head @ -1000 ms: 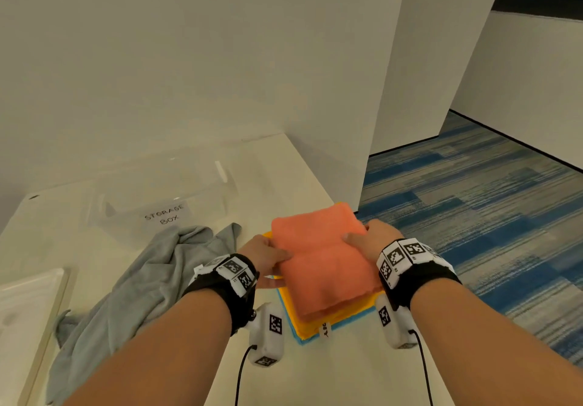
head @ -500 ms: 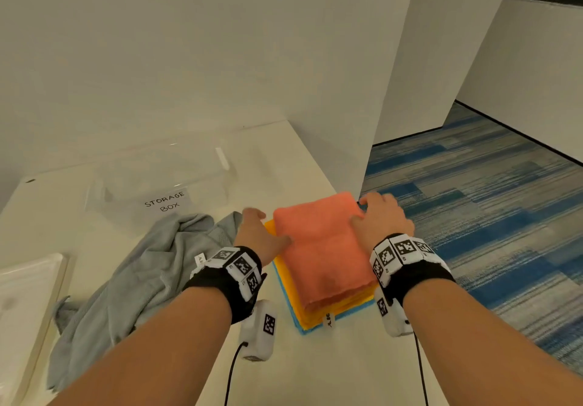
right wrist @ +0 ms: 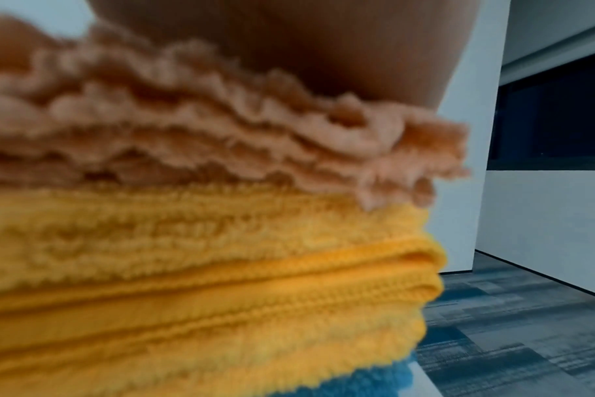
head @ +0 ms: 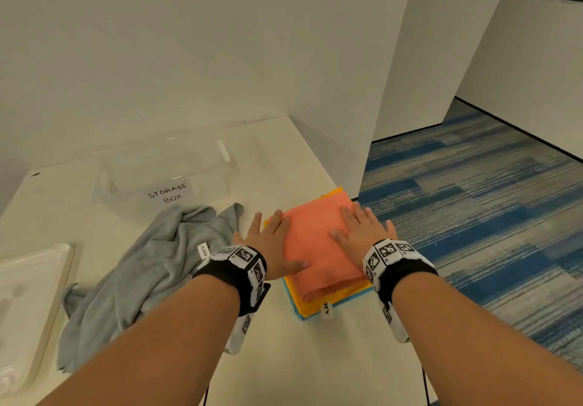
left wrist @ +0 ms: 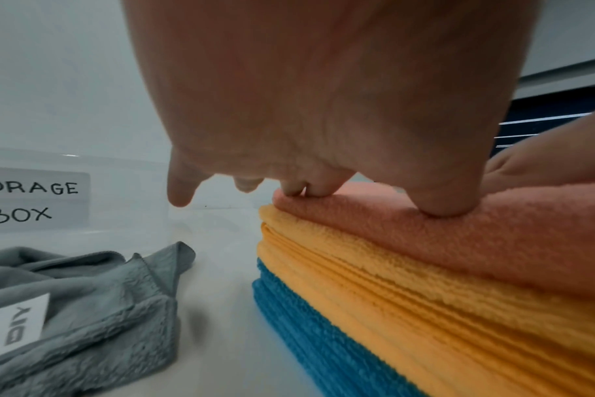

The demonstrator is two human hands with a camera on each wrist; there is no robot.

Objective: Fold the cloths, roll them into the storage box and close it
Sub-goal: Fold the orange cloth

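Both forearms are bare, no sleeves. Each wrist wears a black band topped with white blocks printed with black-and-white square markers, left hand (head: 273, 243) and right hand (head: 366, 232) alike. Under each wrist hangs a white camera housing with another marker, trailing a thin black cable toward 6 o'clock.

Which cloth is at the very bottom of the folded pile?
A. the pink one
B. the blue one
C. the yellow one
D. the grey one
B: in the left wrist view the blue cloth lies on the table under the yellow cloth, with the pink cloth on top; the grey cloth lies crumpled beside the pile.
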